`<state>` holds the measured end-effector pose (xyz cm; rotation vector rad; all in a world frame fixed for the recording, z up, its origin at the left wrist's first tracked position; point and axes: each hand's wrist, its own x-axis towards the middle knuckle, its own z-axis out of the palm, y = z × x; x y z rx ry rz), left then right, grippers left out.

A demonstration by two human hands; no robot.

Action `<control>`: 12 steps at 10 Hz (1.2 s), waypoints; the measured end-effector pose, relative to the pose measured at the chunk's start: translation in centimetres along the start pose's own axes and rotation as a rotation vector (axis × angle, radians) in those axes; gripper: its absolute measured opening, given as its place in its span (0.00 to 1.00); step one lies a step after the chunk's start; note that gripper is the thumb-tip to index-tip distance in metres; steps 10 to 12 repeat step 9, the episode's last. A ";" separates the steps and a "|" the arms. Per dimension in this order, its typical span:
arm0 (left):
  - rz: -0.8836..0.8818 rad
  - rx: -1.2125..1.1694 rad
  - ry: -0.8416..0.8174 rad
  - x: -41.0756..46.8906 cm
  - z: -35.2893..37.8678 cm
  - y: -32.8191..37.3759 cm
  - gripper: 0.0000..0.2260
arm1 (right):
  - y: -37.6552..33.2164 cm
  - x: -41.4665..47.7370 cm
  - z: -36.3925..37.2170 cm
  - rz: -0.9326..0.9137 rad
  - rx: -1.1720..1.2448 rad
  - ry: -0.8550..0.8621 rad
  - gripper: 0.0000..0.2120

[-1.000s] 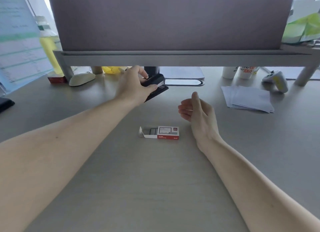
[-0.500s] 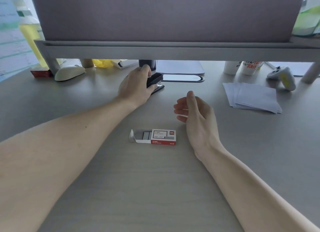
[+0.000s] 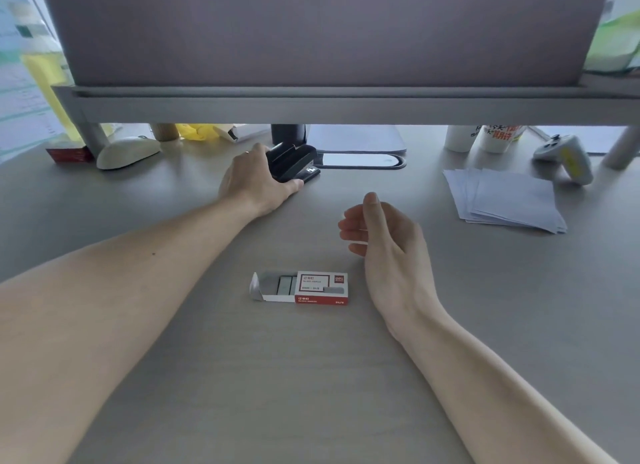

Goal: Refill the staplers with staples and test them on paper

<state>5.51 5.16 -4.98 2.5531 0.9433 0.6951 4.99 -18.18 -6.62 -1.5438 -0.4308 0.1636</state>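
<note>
Gripping the black stapler point(image 3: 294, 164) beyond the staple box point(image 3: 322, 288), the left hand point(image 3: 254, 183) wraps its rear. Right hand point(image 3: 388, 245) hovers right of the box, loosely curled, empty. Loading step, I'd say: next needs the magazine opened, a strip fed.

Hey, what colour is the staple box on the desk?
The staple box is white on top with red trim and a red side, clearest in the head view.

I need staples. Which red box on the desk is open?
The nearer staple box, its tray slid out showing staples; the far-left box shows no tray.
</note>
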 end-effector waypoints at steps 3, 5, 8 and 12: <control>0.014 -0.028 0.057 0.3 0.8 0.4 0.37 | -0.1 0.1 0.0 0.000 -0.019 0.000 0.22; 0.154 -0.154 0.122 -2.0 -1.2 0.0 0.39 | -0.2 0.0 -0.1 0.001 -0.057 -0.007 0.22; 0.216 -0.530 0.116 -11.1 -7.2 2.2 0.13 | -0.9 -1.4 -0.5 -0.037 -0.069 0.001 0.20; 0.192 -0.778 0.012 -15.1 -8.1 1.9 0.07 | -1.0 -3.1 -1.0 -0.065 -0.094 0.013 0.19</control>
